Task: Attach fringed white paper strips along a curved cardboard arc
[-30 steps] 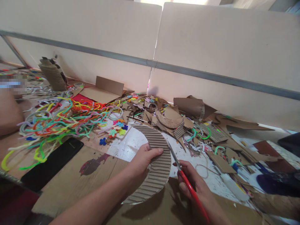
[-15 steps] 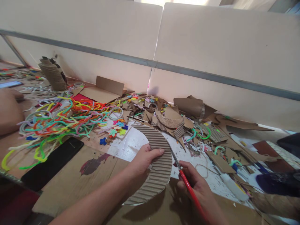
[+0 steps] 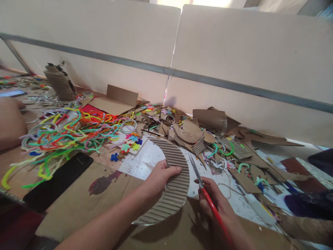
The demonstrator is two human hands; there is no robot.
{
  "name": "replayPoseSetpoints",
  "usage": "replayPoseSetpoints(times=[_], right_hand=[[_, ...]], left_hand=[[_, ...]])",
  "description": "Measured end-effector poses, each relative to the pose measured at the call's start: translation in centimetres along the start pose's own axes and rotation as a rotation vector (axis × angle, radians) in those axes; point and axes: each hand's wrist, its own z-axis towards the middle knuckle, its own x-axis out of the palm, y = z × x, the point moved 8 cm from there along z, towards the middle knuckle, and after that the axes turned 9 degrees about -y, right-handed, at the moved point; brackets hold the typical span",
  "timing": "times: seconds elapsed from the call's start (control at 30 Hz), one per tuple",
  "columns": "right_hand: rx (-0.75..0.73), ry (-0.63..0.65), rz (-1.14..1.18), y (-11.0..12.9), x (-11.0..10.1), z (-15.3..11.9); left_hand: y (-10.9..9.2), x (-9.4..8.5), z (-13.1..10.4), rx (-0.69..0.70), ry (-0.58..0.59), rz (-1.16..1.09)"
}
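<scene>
A crescent of corrugated cardboard (image 3: pixel 178 185) is pinched in my left hand (image 3: pixel 158 175), thumb on its ribbed face and fingers hidden behind. My right hand (image 3: pixel 214 199) is closed round scissors with red handles (image 3: pixel 214 211). Their metal blades (image 3: pixel 195 168) point up and away, slightly parted, just right of the crescent's outer curve and apart from it. Beneath both hands lie flat brown cardboard (image 3: pixel 153 239) and a white surface (image 3: pixel 145 159) sprinkled with small scraps.
Colourful pipe cleaners (image 3: pixel 78 128) heap at the left beside a black phone (image 3: pixel 59 180). Cardboard scraps (image 3: pixel 189 132) pile along the pale panel wall (image 3: pixel 125 38). Felt flowers (image 3: pixel 126 147) and a tape roll (image 3: pixel 128 126) lie mid-table. Another person's arm (image 3: pixel 11 123) rests far left.
The scissors have come away from the cardboard's edge, moving slightly right, and their blades have parted. My left hand has turned the crescent a little, its lower tip shifting left.
</scene>
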Motion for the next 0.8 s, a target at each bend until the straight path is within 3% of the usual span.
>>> replayPoseSetpoints(times=[0.37, 0.47, 0.7, 0.8], right_hand=[[0.058, 0.016, 0.083, -0.2, 0.2, -0.1], [0.053, 0.070, 0.081, -0.5, 0.3, -0.1], [0.164, 0.110, 0.111, -0.9, 0.3, -0.2], [0.111, 0.054, 0.069, -0.3, -0.2, 0.2]], left_hand=[[1.2, 0.6, -0.3, -0.007, 0.146, 0.111], [1.5, 1.1, -0.8, -0.035, 0.207, 0.108], [1.8, 0.5, -0.7, -0.054, 0.174, 0.158], [1.8, 0.5, -0.7, -0.058, 0.179, 0.155]])
